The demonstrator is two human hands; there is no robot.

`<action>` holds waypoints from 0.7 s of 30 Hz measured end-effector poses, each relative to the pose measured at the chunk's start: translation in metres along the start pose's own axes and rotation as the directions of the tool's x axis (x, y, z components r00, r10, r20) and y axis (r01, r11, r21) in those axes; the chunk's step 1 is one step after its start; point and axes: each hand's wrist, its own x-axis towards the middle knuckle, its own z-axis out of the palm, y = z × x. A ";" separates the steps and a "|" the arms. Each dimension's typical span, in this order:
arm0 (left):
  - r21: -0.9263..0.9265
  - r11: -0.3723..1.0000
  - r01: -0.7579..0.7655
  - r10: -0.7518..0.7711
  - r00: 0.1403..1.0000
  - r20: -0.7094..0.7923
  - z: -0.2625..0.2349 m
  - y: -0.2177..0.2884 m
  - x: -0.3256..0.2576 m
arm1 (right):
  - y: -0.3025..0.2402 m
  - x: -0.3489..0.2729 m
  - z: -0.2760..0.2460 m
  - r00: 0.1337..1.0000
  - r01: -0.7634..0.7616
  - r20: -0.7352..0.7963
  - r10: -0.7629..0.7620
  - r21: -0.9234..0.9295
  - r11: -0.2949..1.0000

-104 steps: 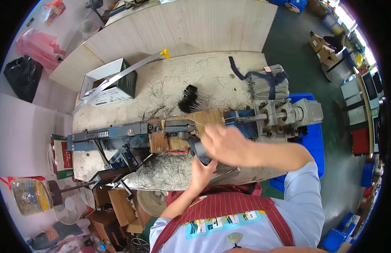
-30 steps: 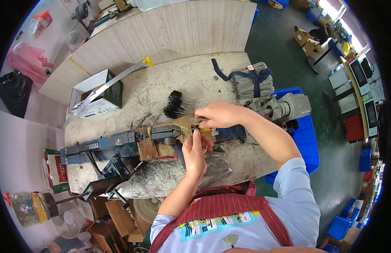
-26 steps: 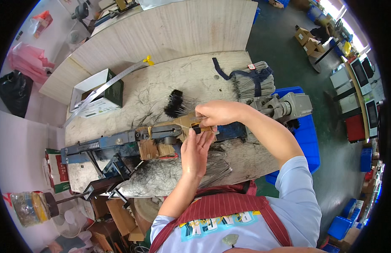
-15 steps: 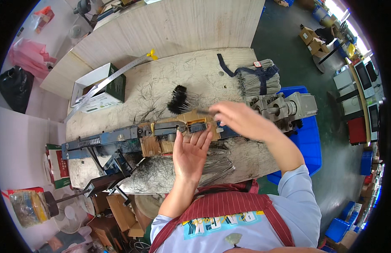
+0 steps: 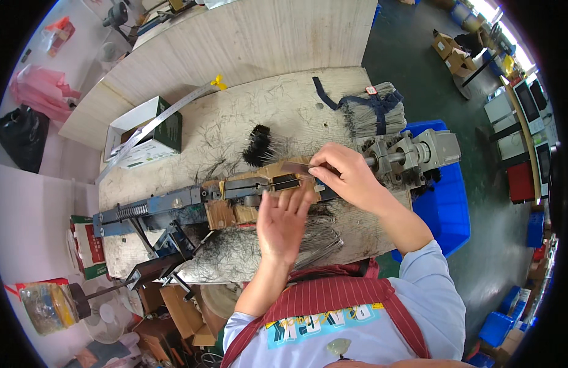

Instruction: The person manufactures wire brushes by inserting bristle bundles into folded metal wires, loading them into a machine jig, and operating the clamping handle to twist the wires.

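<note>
My left hand [image 5: 282, 227] is held palm up with its fingers apart, at the near side of a long blue-grey bench machine [image 5: 167, 201]. Nothing lies in its palm, and its fingers are slightly blurred. My right hand [image 5: 345, 175] is closed in a pinch on a thin flat dark strip [image 5: 296, 167] above the machine's wooden block [image 5: 273, 170]. Below the strip, a thin wire [image 5: 287, 184] runs along the machine's slot. Just beyond lies a cluster of black bristle brushes [image 5: 257, 146] with wire stems. More loose wires [image 5: 320, 242] lie on the near side.
At the machine's right end sits a grey motor [image 5: 440, 150], beside a blue bin [image 5: 446, 211]. A strap-tied wire bundle [image 5: 373, 113] lies at the back right. A ruler [image 5: 167, 115] rests across an open box [image 5: 164, 135] on the left. Bristle scraps litter the worktable [image 5: 284, 98].
My left hand has drawn slightly back from the machine toward me. My right hand has shifted a little, with the thin strip still pinched; the whole view has moved slightly.
</note>
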 end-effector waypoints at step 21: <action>-0.133 0.986 -0.099 0.108 0.992 0.064 -0.008 -0.014 0.006 | -0.003 -0.003 0.002 1.000 0.016 -0.008 -0.017 -0.102 0.995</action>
